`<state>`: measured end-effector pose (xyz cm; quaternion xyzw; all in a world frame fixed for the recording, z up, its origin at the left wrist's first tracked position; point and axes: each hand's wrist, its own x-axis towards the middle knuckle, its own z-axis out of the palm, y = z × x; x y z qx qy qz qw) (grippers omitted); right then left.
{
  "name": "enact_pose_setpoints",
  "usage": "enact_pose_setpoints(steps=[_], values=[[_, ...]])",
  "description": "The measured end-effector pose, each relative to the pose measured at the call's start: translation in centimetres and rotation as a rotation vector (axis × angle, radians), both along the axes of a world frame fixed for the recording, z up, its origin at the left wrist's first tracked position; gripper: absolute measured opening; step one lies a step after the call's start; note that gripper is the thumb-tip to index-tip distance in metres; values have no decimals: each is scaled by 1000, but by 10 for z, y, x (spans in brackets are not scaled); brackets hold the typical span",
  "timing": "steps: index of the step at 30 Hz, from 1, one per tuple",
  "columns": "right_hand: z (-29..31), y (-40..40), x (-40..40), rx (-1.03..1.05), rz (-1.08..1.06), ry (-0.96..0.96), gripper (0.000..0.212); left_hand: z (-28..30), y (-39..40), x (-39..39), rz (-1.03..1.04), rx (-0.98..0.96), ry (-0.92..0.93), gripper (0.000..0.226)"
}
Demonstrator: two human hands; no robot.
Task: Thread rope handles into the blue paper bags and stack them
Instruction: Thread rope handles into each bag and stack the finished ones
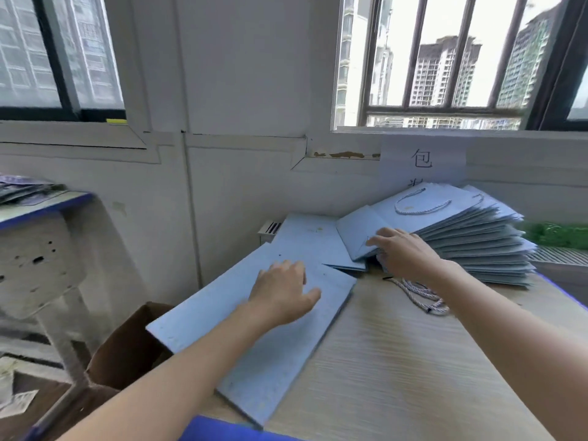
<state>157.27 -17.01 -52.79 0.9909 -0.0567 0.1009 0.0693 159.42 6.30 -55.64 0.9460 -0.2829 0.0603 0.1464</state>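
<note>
A tall fanned stack of flat blue paper bags (477,240) lies at the table's back right; the top bag carries a white rope handle (421,205). My right hand (404,253) grips the near left edge of that stack, fingers on top of the upper bag and thumb tucked under. A flat pile of blue bags (264,329) lies at the table's left, overhanging the edge. My left hand (283,291) rests palm down on this pile, fingers relaxed. Loose white ropes (423,296) lie on the table under my right wrist.
The wooden table (413,370) has a blue rim. An open brown cardboard box (127,351) stands on the floor at the left, beside a worn white stool (38,265). A white wall and windows sit right behind the table. Something green (556,233) lies at far right.
</note>
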Motion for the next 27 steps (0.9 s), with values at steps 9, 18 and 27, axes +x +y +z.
enact_pose_setpoints(steps=[9, 18, 27], values=[[-44, -24, -45, 258, -91, -29, 26, -31, -21, -36, -266, 195, 159, 78], [-51, -29, -56, 499, 17, -92, 25, 1, -35, -5, -595, 91, 529, 46], [-53, -17, -53, 418, 109, -45, 23, -38, -73, -12, -297, -62, -86, 57]])
